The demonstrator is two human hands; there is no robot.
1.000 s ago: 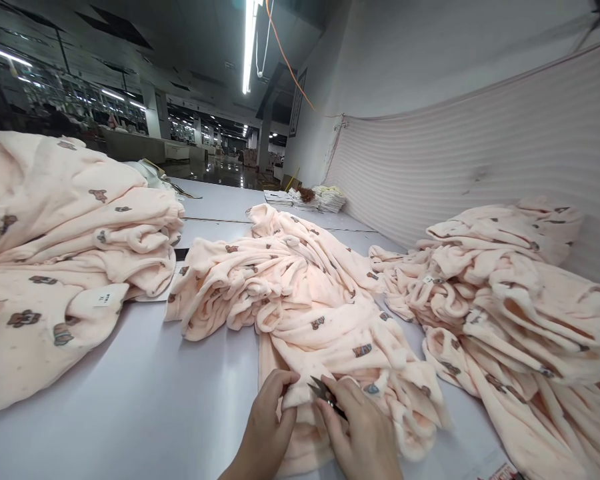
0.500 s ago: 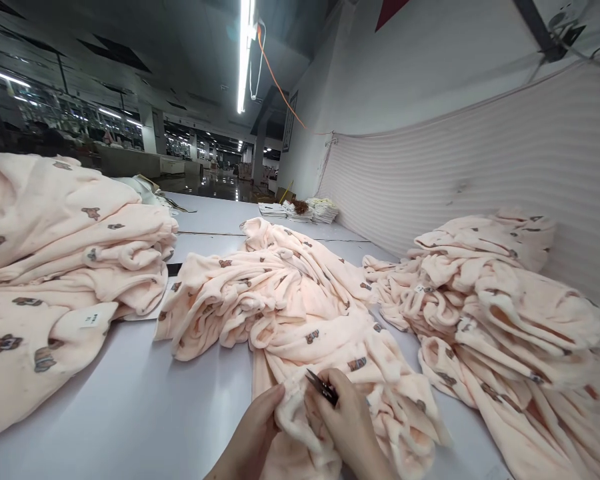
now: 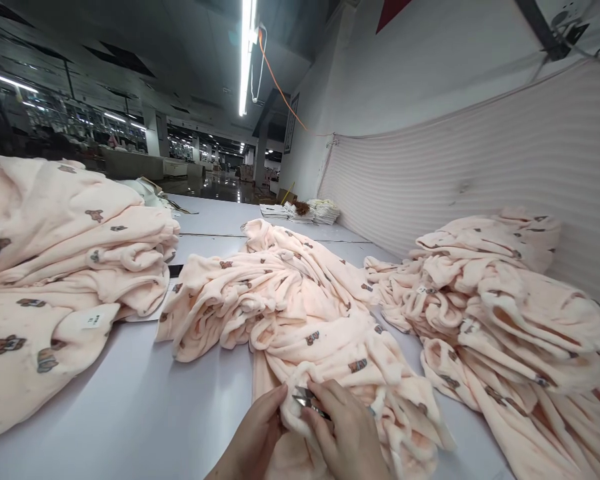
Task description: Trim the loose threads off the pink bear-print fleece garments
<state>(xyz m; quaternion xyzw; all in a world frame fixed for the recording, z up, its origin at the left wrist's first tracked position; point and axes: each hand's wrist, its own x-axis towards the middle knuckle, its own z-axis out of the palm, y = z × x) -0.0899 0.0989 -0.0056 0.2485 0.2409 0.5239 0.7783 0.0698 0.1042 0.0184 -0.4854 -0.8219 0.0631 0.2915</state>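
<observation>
Pink garment (image 3: 320, 320) lies on the table (image 3: 145, 393), its near end between the left hand (image 3: 260, 420) and the right hand (image 3: 350, 420)
The left hand seems to pinch a soft fold (image 3: 293, 420) with its thumb and finger, though some fingers are hidden. The right hand grips small snips (image 3: 313, 405), and their blades are a bit apart and point left, across the fold, to the left hand. I cannot tell if the tips touch the cloth. Both hands are right at the fold, so neither is much nearer. The long way of the garment goes away from the hands, and a bunched part sticks out to the left. A left heap (image 3: 75, 233) and a right heap (image 3: 505, 300) sit on either side
</observation>
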